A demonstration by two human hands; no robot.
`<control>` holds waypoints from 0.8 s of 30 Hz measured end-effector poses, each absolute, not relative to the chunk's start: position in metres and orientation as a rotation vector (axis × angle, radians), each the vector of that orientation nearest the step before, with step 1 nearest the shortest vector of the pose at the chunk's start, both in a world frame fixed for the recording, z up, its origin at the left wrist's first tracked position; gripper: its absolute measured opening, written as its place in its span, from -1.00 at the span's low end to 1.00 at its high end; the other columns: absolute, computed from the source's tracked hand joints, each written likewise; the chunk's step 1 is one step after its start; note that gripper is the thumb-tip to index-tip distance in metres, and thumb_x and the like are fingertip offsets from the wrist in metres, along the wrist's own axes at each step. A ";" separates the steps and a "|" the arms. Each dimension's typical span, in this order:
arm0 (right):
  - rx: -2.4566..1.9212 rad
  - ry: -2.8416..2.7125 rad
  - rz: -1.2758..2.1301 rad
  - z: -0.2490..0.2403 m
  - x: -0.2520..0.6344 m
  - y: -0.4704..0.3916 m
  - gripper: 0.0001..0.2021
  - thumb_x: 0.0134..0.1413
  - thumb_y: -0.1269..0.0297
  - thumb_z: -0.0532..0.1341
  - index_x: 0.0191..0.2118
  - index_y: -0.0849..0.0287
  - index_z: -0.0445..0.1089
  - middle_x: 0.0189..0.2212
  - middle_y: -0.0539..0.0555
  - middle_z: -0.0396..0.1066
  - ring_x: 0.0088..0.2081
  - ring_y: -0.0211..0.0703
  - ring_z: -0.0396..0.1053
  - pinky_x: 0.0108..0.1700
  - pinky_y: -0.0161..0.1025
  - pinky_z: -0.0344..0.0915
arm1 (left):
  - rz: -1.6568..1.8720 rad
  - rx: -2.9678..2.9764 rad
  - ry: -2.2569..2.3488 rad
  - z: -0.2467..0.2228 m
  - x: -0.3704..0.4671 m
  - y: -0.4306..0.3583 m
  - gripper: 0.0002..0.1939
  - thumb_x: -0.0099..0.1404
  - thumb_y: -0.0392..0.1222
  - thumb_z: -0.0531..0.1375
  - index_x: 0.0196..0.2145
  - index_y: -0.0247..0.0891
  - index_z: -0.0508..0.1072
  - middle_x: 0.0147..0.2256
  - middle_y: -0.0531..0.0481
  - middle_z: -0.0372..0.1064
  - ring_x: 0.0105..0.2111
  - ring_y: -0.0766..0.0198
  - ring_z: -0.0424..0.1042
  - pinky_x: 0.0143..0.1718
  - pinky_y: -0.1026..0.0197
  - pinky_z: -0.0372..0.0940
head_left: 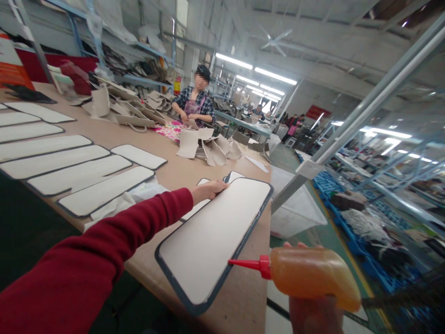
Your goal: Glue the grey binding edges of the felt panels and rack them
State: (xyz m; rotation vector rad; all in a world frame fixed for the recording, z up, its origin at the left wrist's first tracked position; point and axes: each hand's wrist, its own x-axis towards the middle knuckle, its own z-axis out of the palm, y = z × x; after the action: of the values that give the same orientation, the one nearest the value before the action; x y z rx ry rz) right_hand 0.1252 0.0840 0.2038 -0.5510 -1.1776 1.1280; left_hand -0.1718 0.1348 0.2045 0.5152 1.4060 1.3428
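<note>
Hands (212,188) apart, right (314,308) apparently curled.

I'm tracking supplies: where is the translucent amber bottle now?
The translucent amber bottle is at the head view's lower right, in the right hand, its red nozzle at the dark border of the white rounded panel the left hand holds.

A long, plain, deep red fabric sleeve (114,241) covered the left arm, broadest toward eight o'clock and narrowing toward the wrist. Soft creases crossed its cloth, with darker red shadows in the folds. It ended in a snug cuff (183,202) of the same red. The left hand (212,188) was bare, as was the partly hidden right hand (313,310), toward five o'clock.
</note>
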 end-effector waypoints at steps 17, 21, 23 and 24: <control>-0.373 -1.189 1.419 0.182 0.140 0.098 -0.32 -0.28 0.00 0.38 0.04 0.09 0.28 -0.14 0.15 0.47 -0.16 0.14 0.46 -0.22 0.04 0.46 | 1.372 0.431 1.447 0.194 -0.187 0.141 -0.90 0.26 -0.28 0.16 -0.35 -0.37 0.44 -0.62 -0.02 0.43 -0.69 0.27 0.39 -0.55 0.22 0.39; -0.434 -1.158 1.429 0.174 0.144 0.099 -0.28 -0.26 0.01 0.36 0.10 0.08 0.22 -0.07 0.14 0.42 -0.09 0.10 0.42 -0.16 0.02 0.43 | 1.398 0.410 1.451 0.190 -0.193 0.143 -0.88 0.21 -0.24 0.22 -0.33 -0.37 0.44 -0.61 -0.03 0.44 -0.68 0.24 0.40 -0.55 0.18 0.40; -0.453 -1.151 1.407 0.174 0.142 0.098 -0.29 -0.24 0.01 0.34 0.10 0.08 0.22 -0.06 0.15 0.41 -0.11 0.10 0.42 -0.18 0.02 0.43 | 1.413 0.397 1.448 0.188 -0.196 0.144 -0.87 0.19 -0.24 0.24 -0.32 -0.37 0.44 -0.60 -0.04 0.45 -0.68 0.23 0.40 -0.55 0.18 0.40; -0.452 -1.159 1.395 0.175 0.140 0.096 -0.30 -0.23 0.00 0.33 0.10 0.08 0.22 -0.07 0.16 0.41 -0.12 0.11 0.42 -0.20 0.04 0.43 | 1.419 0.389 1.446 0.187 -0.197 0.145 -0.87 0.19 -0.24 0.24 -0.32 -0.37 0.44 -0.59 -0.04 0.45 -0.67 0.23 0.41 -0.54 0.18 0.40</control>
State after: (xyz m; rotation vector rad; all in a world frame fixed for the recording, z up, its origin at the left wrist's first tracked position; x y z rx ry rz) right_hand 0.1402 0.0964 0.1753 -0.4515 -1.1587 1.3946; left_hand -0.1968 0.1446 0.1872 0.3893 1.4457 1.4193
